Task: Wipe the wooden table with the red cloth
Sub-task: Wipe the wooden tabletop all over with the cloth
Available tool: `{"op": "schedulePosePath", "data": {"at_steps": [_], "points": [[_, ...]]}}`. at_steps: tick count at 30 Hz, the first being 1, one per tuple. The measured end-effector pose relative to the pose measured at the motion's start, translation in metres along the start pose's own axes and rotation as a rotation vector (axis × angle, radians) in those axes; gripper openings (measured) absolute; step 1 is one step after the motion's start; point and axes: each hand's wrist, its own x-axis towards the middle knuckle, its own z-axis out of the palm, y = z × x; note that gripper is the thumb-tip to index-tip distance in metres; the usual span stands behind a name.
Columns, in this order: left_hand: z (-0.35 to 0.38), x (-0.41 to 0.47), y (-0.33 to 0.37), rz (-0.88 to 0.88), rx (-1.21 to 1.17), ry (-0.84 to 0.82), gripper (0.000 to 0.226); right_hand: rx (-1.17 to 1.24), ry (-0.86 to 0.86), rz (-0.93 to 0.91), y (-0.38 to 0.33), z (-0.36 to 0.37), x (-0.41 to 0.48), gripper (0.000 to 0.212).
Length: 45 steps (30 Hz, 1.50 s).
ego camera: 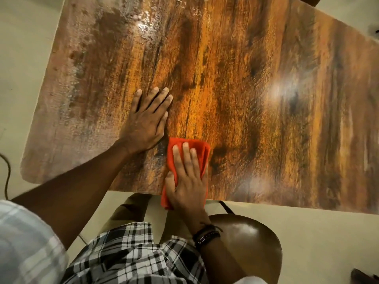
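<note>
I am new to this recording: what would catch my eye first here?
The red cloth, bright against the wooden table, lies at the near edge, pressed flat under the right hand. Just left of it, the left hand rests flat on the wood.

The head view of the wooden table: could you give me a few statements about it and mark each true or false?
1. The right hand presses a folded red cloth on the brown wooden table. True.
2. The left hand holds a spray bottle. False: it lies flat on the bare table, fingers straight.
3. The cloth lies at the table's far edge. False: it is at the near edge, partly hanging over it.
4. A round dark-brown seat stands by the near edge. True.
</note>
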Motion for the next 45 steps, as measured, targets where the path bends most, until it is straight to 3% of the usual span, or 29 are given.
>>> {"op": "schedulePosePath", "data": {"at_steps": [10, 15, 21, 24, 33, 38, 41, 45], "points": [[0.0, 0.0, 0.001, -0.017, -0.064, -0.011, 0.054, -0.016, 0.108, 0.11, 0.034, -0.025, 0.155, 0.068], [-0.01, 0.019, -0.012, 0.041, -0.04, 0.077, 0.05, -0.047, 0.082, 0.027, 0.023, -0.02, 0.097, 0.065], [-0.029, 0.101, -0.062, -0.106, -0.022, 0.115, 0.052, -0.032, 0.014, 0.069, 0.016, -0.006, 0.022, 0.068], [-0.027, 0.124, -0.077, -0.139, -0.012, 0.074, 0.06, -0.039, -0.06, 0.114, 0.022, -0.016, 0.058, 0.071], [-0.019, 0.134, -0.078, -0.177, 0.046, 0.051, 0.063, -0.022, 0.095, 0.059, 0.039, -0.042, 0.282, 0.07], [-0.017, 0.134, -0.08, -0.175, 0.045, 0.054, 0.064, -0.014, 0.018, 0.069, 0.029, -0.06, 0.407, 0.063], [-0.018, 0.133, -0.079, -0.174, 0.035, 0.059, 0.062, -0.067, -0.013, 0.06, 0.025, -0.062, 0.417, 0.061], [-0.021, 0.132, -0.075, -0.172, 0.031, 0.083, 0.056, -0.064, 0.025, -0.073, 0.01, -0.043, 0.343, 0.063]]}}
